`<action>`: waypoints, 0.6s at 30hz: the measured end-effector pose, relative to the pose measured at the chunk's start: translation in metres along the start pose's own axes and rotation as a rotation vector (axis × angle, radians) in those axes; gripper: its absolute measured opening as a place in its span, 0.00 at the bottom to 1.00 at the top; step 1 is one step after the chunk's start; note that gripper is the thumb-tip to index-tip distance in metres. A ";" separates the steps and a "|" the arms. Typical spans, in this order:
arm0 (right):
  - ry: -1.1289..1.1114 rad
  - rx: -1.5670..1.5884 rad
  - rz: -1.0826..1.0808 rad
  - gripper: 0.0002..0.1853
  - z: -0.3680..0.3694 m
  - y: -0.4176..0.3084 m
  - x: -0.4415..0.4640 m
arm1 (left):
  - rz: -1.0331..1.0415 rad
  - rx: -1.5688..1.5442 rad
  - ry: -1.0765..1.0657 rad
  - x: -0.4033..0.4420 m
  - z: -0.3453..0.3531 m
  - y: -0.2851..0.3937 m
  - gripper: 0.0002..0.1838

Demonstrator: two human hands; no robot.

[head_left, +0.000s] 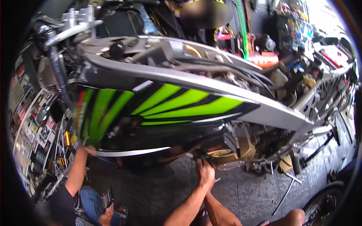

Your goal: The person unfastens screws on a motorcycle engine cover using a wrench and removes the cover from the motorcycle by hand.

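A motorcycle body with a grey frame rail point(181, 78) and a black side panel with green stripes point(188, 100) spans the view. Under the panel's lower edge, beside a dark engine cover point(219, 145), my left hand point(205, 173) is raised with its fingers pressed together on something small and dark that I cannot make out. My right wrist point(209, 195) comes up from the lower right and crosses behind my left one. The fingers of my right hand are hidden there.
Another person's hand point(90, 150) touches the panel's lower front; a hand below holds a phone point(109, 196). A T-shaped tool point(288, 190) lies on the dark tiled floor point(249, 196). A wheel point(326, 205) stands at lower right, and a green coiled hose point(243, 30) hangs behind.
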State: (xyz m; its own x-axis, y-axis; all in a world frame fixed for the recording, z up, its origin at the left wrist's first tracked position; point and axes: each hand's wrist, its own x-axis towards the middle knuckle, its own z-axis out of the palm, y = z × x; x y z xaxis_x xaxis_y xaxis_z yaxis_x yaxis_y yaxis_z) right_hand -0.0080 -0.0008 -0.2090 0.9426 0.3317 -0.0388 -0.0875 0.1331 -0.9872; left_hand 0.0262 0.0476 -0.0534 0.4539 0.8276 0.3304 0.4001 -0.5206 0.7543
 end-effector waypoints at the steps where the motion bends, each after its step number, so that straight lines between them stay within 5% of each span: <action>1: 0.042 -0.060 -0.006 0.14 0.002 -0.001 0.005 | -0.375 -0.582 -0.056 0.000 -0.010 0.025 0.19; 4: 0.124 -0.176 -0.014 0.18 0.009 -0.022 0.021 | -0.330 -0.939 0.064 0.000 -0.008 0.040 0.21; 10: 0.262 -0.213 -0.198 0.20 0.004 -0.042 0.023 | -0.120 -0.312 -0.128 0.006 -0.051 0.057 0.16; 11: 0.201 -0.210 -0.056 0.21 0.001 -0.041 0.021 | -0.110 -0.278 -0.215 0.012 -0.058 0.050 0.14; 15: 0.216 -0.184 -0.195 0.20 0.001 -0.043 0.023 | 0.261 -0.065 -0.295 0.028 -0.084 0.049 0.14; 18: 0.232 -0.268 -0.167 0.19 0.005 -0.043 0.021 | 0.253 0.054 -0.393 0.042 -0.102 0.068 0.07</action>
State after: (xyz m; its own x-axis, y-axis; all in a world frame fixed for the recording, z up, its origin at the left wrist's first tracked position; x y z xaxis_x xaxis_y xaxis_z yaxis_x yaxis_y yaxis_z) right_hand 0.0143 0.0049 -0.1671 0.9873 0.1016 0.1224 0.1318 -0.0912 -0.9871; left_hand -0.0082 0.0684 0.0696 0.8053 0.5364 0.2525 0.2743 -0.7147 0.6435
